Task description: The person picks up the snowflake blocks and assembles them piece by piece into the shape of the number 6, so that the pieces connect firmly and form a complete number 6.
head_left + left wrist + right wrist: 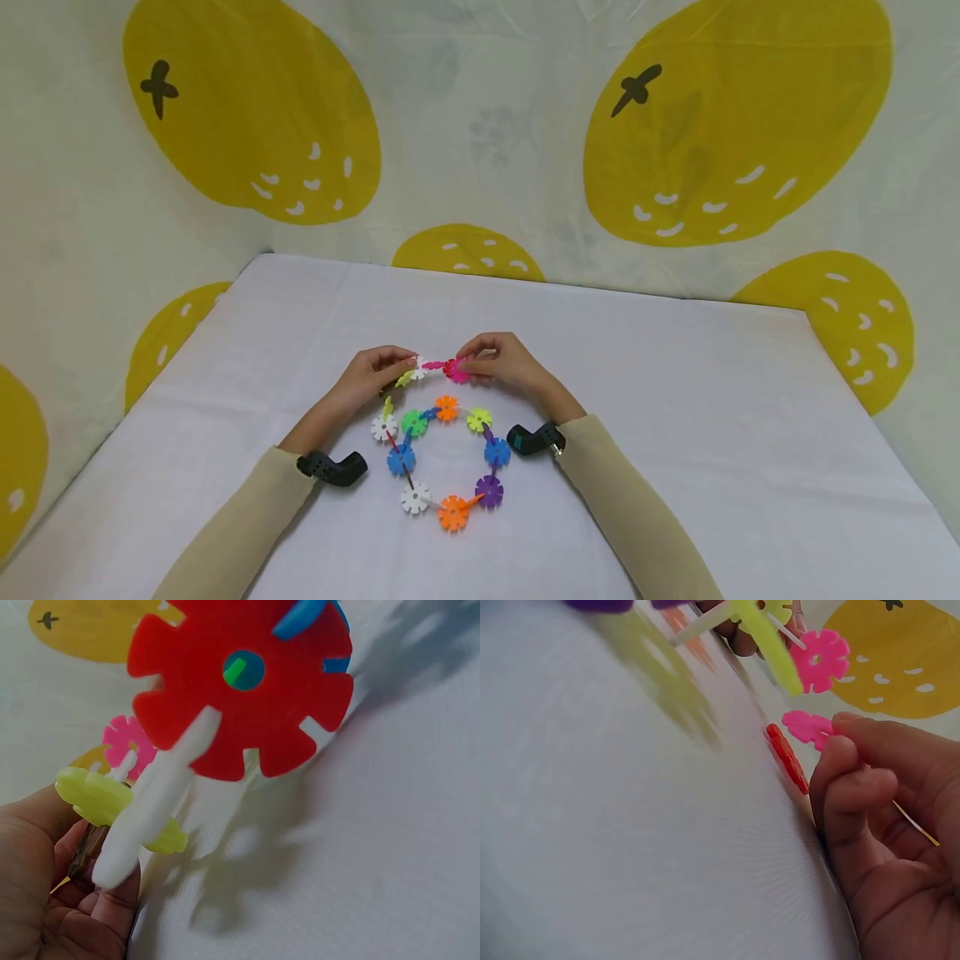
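Notched plastic interlocking discs are joined slot to slot. A multicoloured ring of them (453, 512) lies on the white tabletop between the forearms. From its upper left, a run of discs reaches up to the left hand (382, 367), whose fingers pinch it near a white disc (418, 367). At that run's far end a pink disc (821, 660) sticks out towards the right hand (506, 364). Between thumb and fingertips, the right hand pinches a separate pink disc (806, 727). Low beside those fingers is a red disc (787, 759).
White cloth covers the table (712, 433). Behind it hangs a pale curtain (480, 125) printed with large yellow fruit. A black camera mount is strapped to each wrist, the left mount (333, 469) and the right mount (534, 439) flanking the ring.
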A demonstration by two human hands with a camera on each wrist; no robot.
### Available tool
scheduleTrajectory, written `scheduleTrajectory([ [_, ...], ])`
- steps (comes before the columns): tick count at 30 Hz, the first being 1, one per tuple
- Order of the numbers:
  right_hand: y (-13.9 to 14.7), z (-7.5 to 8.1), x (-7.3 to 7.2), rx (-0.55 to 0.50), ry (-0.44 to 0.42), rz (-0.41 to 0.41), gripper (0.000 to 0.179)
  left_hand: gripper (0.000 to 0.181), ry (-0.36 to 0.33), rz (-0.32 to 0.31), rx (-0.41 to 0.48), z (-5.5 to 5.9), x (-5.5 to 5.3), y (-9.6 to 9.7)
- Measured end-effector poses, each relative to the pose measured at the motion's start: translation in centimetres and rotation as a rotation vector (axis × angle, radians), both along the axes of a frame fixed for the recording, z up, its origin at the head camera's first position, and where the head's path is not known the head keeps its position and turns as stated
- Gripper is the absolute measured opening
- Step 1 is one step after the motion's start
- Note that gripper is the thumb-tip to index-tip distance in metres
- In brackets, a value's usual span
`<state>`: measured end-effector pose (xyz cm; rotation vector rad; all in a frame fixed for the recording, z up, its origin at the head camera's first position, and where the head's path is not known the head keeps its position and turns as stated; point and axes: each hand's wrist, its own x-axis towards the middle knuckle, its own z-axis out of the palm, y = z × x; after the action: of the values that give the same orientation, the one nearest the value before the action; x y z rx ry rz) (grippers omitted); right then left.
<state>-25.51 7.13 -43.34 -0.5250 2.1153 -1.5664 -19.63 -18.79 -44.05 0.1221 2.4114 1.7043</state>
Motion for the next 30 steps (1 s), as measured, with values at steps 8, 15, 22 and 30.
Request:
scheduleTrajectory([
  [8, -0.1, 0.1, 0.2, -0.047, -0.059, -0.063, 0.021, 0.035, 0.006, -0.009, -0.010, 0.0, 0.0, 0.1],
  [15, -0.2, 0.3, 0.4, -0.091, -0.063, -0.051, 0.023, 0.036, 0.006, -0.016, 0.000, -0.1, 0.0, 0.1],
  [22, -0.3, 0.0, 0.3, -0.098, -0.086, -0.030, 0.023, 0.033, 0.015, -0.018, -0.022, 1.6, 1.0, 0.6],
  [30, -0.3, 0.0, 0.3, -0.119, -0.123, -0.036, 0.023, 0.032, 0.012, -0.008, -0.022, 0.5, 0.3, 0.4],
])
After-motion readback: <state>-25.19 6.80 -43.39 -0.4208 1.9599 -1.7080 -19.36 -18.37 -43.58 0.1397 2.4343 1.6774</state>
